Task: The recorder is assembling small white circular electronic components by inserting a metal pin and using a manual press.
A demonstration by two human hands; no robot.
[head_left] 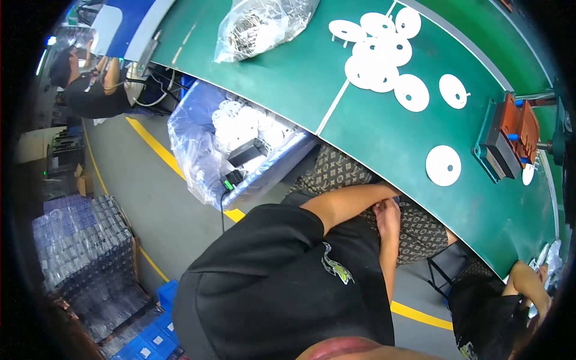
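Note:
My left hand (391,191) reaches to the table's near edge over my lap, and its fingers are hidden below the edge. Just beneath it, my right hand (387,211) is closed, fingers curled together close to the left wrist. A small dark bit shows at its fingertips, too small to name. Both hands rest over patterned brown shorts (420,237). On the green table (270,90), the nearest thing is a white disc (443,165) with a small centre hole. Farther off lie a disc with a pin (454,92) and a pile of several white discs (375,57).
A clear bag of small metal parts (255,30) lies at the far side. An orange-brown fixture (519,132) stands on the right. Left of my legs is a plastic-lined blue bin (198,114) holding white parts and a black box. Co-workers sit at far left (90,84) and lower right (489,306).

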